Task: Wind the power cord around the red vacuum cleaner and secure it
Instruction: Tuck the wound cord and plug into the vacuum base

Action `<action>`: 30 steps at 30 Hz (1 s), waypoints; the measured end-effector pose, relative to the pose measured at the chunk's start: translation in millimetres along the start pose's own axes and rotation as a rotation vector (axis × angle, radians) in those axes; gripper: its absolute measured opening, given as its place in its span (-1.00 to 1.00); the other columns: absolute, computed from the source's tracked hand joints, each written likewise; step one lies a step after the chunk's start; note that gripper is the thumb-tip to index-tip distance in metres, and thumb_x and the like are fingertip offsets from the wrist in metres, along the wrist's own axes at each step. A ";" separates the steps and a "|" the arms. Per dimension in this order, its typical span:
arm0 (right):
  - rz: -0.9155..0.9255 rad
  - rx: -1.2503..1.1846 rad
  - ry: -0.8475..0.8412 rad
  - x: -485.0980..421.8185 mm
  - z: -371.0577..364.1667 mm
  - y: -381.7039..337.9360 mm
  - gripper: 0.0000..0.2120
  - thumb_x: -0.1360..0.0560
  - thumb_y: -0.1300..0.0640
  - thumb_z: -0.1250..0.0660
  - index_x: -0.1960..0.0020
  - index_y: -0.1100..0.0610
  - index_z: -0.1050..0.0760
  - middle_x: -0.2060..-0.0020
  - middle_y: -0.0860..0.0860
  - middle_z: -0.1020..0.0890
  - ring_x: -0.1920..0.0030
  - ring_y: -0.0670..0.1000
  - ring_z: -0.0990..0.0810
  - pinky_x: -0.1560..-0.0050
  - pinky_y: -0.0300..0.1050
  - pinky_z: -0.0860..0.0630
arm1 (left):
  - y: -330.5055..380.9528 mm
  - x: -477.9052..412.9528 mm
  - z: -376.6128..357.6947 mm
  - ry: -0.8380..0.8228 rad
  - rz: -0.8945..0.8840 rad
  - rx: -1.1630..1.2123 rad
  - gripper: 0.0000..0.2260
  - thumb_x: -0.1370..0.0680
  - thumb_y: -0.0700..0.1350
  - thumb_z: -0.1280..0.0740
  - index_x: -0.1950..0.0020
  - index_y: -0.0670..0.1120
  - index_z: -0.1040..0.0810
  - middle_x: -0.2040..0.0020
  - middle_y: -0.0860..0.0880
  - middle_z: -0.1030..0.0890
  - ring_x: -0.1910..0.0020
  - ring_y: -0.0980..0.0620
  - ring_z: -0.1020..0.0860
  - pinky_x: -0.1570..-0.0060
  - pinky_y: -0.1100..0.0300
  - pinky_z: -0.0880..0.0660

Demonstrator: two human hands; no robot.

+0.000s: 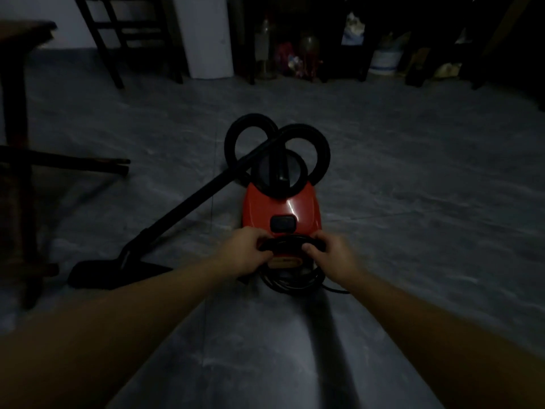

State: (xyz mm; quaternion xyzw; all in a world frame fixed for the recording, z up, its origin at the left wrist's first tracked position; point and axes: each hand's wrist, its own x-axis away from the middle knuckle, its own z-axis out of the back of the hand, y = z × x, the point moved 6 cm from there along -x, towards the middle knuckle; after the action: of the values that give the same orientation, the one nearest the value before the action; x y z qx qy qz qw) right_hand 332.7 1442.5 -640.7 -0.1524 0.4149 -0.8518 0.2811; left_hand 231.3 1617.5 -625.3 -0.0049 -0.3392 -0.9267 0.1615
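Observation:
The red vacuum cleaner [281,209] sits on the grey floor in the middle of the head view, its black hose [309,140] looped in two rings at its far end. The black power cord [290,280] is wound in several loops around the near end of the body, with a short stretch trailing off to the right on the floor. My left hand [247,250] and my right hand [331,255] both grip the black cord bundle at the top of the near end, one on each side. The scene is dim.
The vacuum's black wand and floor nozzle [118,268] lie to the left. A dark wooden table leg and rail [20,160] stand at the far left. Chair legs [118,39], a white column [209,36], bottles and a bucket [383,62] line the far wall.

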 end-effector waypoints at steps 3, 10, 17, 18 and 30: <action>-0.026 -0.011 0.034 5.8 -13.2 12.8 -0.96 -0.54 0.15 -0.42 0.09 0.08 -0.60 0.31 -0.08 -0.61 0.29 -0.13 -0.57 0.26 -0.27 -0.43 | -2.7 11.0 -9.5 0.154 -0.042 -0.202 -0.74 -0.45 -0.05 -0.39 -0.13 0.07 -0.66 0.03 -0.01 -0.72 0.04 -0.04 -0.66 0.08 0.12 -0.56; -0.133 -0.032 0.077 -0.8 -22.9 16.1 -0.86 -0.53 0.11 -0.44 0.07 0.20 -0.67 0.24 0.09 -0.71 0.23 0.07 -0.68 0.16 -0.03 -0.61 | -7.3 19.6 -11.0 0.332 -0.091 -0.333 -0.81 -0.51 0.04 -0.34 -0.07 0.03 -0.63 0.08 -0.05 -0.70 0.05 -0.11 -0.64 0.23 0.13 -0.40; -0.162 -0.010 0.117 1.0 -26.1 33.7 -0.80 -0.54 -0.06 -0.40 0.16 0.05 -0.64 0.31 -0.01 -0.70 0.29 0.00 -0.68 0.17 0.02 -0.64 | -27.6 14.5 -21.0 0.300 0.032 -0.158 -0.77 -0.51 0.04 -0.40 0.15 -0.13 -0.63 0.23 -0.12 -0.66 0.22 -0.10 -0.61 0.31 0.16 -0.30; -0.161 0.000 0.130 1.8 -25.9 35.1 -0.78 -0.54 -0.08 -0.39 0.15 0.05 -0.64 0.30 0.00 -0.70 0.28 0.00 -0.68 0.16 0.04 -0.65 | -27.7 13.6 -23.5 0.292 0.038 -0.102 -0.78 -0.50 0.00 -0.41 0.18 -0.15 -0.63 0.26 -0.13 -0.65 0.24 -0.10 -0.61 0.31 0.16 -0.31; -0.211 -0.232 0.007 12.7 -29.5 45.6 -0.81 -0.45 0.07 -0.52 0.30 0.06 -0.62 0.37 -0.02 -0.69 0.29 -0.01 -0.69 0.09 0.07 -0.67 | -46.8 18.4 -31.4 0.209 0.032 0.093 -0.89 -0.51 -0.12 -0.46 0.10 -0.17 -0.67 0.31 0.01 -0.58 0.37 0.14 -0.49 0.33 0.26 -0.35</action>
State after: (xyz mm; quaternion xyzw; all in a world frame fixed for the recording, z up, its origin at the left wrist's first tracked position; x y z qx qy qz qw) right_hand 324.1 1430.5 -694.5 -0.2234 0.4930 -0.8237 0.1690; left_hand 202.9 1625.8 -676.6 0.0940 -0.3630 -0.9028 0.2106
